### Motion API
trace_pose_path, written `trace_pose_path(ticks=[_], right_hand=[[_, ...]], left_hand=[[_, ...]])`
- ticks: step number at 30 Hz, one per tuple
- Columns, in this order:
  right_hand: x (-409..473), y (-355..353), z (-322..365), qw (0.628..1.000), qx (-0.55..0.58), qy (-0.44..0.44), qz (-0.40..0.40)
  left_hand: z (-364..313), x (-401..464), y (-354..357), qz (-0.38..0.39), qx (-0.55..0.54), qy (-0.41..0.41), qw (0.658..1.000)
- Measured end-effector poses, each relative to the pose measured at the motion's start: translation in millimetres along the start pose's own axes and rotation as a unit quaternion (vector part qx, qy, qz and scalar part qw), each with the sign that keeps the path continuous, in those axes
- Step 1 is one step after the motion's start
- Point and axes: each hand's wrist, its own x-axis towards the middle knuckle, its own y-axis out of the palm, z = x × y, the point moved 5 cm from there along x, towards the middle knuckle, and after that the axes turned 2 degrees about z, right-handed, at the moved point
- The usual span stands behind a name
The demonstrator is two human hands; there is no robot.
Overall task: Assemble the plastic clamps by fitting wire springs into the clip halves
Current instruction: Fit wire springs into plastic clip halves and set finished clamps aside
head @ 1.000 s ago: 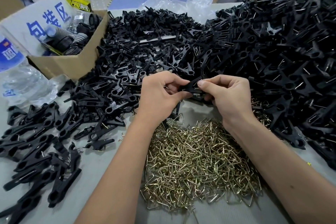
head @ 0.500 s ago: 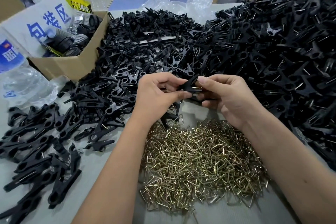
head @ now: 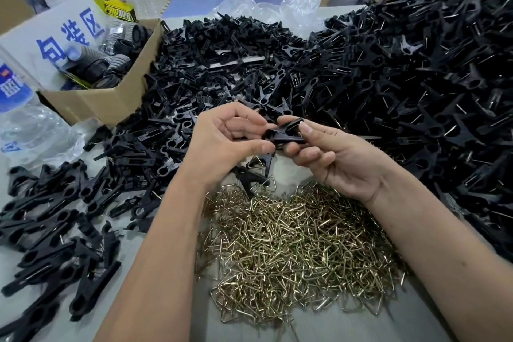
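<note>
Both hands pinch one black clamp [head: 283,134] between them, held above the desk [head: 361,325]: left hand [head: 222,141] steadies it, right hand [head: 333,158] grips the other end, likely seating a spring; wire springs [head: 291,244] piled right below for quick reach, clip halves [head: 222,64] behind

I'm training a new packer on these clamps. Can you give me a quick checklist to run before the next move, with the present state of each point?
1. Left hand has a grip on the black plastic clip halves: ok.
2. Right hand holds them too: ok.
3. Wire spring seated in the halves: cannot tell.
4. Heap of brass-coloured wire springs within easy reach: ok, by the look of it.
5. Pile of loose black clip halves stocked: ok.
</note>
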Motion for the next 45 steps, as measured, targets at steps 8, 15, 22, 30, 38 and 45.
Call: trace_pose_path(ticks=[8,15,22,30,38,45], right_hand=[[1.6,-1.1,-1.6,0.994,0.107,0.012,0.031],[-0.2,0.6,-2.8,0.996,0.092,0.012,-0.003],[-0.7,2.4,-1.2,0.991,0.128,0.033,-0.013],[-1.6,3.2,0.1,0.991,0.122,0.052,-0.007],[-1.5,0.3,-2.0,0.994,0.108,0.036,-0.002],[-12.0,7.7,77.7,0.907,-0.325,-0.202,-0.175]], left_hand=[[-4.7,-1.8,6.3,-0.018,-0.001,0.02,1.0],[-1.0,-1.9,7.1,-0.004,0.03,0.012,0.999],[-2.9,-3.8,8.5,0.013,0.031,0.009,0.999],[-4.6,-5.2,10.4,0.029,0.029,-0.006,0.999],[-5.7,-5.1,9.2,0.019,0.008,0.004,1.0],[-13.1,4.5,-14.0,-0.181,0.113,0.049,0.976]])
